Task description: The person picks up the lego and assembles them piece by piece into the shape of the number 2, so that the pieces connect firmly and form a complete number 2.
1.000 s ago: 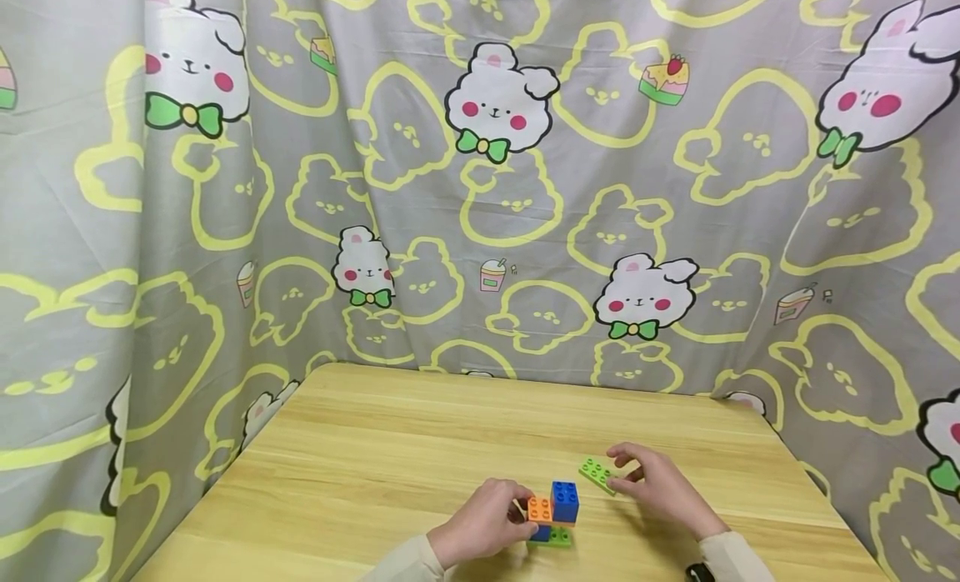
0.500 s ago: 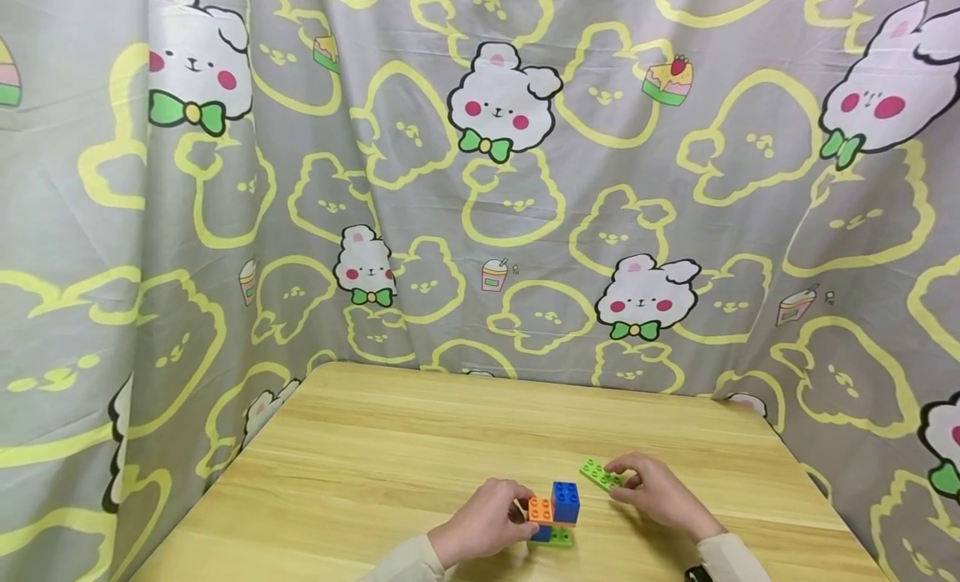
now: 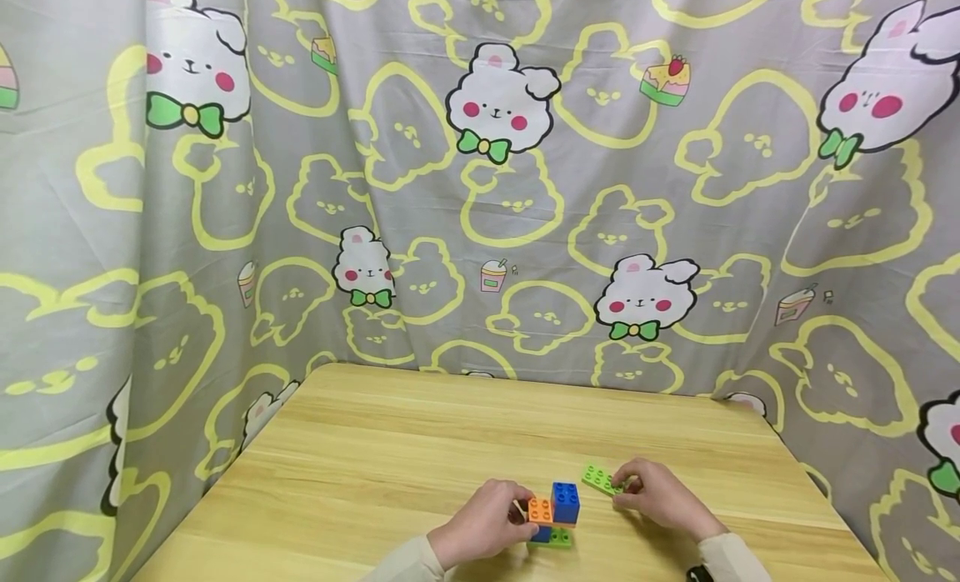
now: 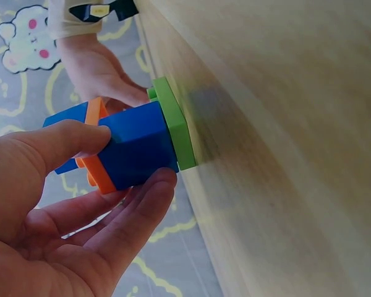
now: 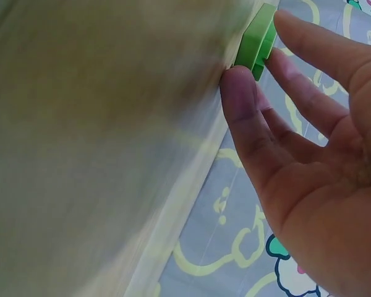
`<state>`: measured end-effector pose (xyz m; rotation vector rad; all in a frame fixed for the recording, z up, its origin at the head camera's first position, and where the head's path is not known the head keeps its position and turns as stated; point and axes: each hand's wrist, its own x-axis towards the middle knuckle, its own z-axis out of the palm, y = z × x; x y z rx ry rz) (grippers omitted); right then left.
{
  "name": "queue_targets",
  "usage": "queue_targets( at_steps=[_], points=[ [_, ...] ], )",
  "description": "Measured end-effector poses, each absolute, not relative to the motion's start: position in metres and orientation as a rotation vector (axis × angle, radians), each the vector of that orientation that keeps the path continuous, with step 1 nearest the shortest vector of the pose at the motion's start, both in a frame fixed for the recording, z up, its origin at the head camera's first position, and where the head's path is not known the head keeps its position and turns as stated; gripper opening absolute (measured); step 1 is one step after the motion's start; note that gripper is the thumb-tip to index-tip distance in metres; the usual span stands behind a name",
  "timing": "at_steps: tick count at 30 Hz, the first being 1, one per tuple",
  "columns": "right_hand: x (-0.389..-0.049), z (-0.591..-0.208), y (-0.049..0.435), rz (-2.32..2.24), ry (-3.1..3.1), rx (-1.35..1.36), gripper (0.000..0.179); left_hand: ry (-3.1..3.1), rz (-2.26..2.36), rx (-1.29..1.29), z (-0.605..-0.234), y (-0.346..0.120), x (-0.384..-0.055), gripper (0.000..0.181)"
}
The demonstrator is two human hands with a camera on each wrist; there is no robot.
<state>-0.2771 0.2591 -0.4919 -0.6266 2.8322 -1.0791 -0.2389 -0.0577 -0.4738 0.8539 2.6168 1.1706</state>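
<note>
Clerk: Item 1, loose green plate [image 3: 599, 478]. Location?

Checker: It is lying on the tabletop [image 3: 375, 449], studs facing up, to the far right of the block stack [image 3: 555, 515] and apart from it.

Clerk: Bearing and long axis?

Checker: The long axis is running from far left to near right, with the near right end pointing toward the right hand [image 3: 663, 500]. That is the nearer of the 2 hands; the left hand [image 3: 487, 519] is sitting well to the left, beyond the stack.

Clerk: Condition of the hands?

Checker: The right is pinching the plate's near right end between thumb and fingers. The left is gripping the stack from its left side, thumb pressing on the lower blue block [image 4: 139, 145].

Clerk: Item 2, the stack. Parts?

Checker: 4 are showing. From the bottom: base green plate [image 4: 178, 127], lower blue block, orange plate [image 3: 539, 509], upper blue block [image 3: 566, 500]. The upper block is occupying the right part of the orange plate, leaving 4 orange studs showing on the left.

Clerk: Surroundings?

Checker: A patterned curtain [image 3: 525, 232] is hanging behind the tabletop.
</note>
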Motion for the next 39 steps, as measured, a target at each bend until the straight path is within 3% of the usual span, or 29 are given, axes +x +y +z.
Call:
queue_targets(
  at_steps=[8, 39],
  points=[
    [-0.2788, -0.4914, 0.2583, -1.102, 2.807, -0.547, 0.040, 2.608, 1.181, 0.863, -0.4748, -0.0574, -0.2390, 0.025],
    [-0.2742, -0.4908, 0.2548, -1.027, 2.911, -0.523, 0.034, 2.552, 1.243, 0.838, -0.4783, -0.0585, -0.2404, 0.026]
  ],
)
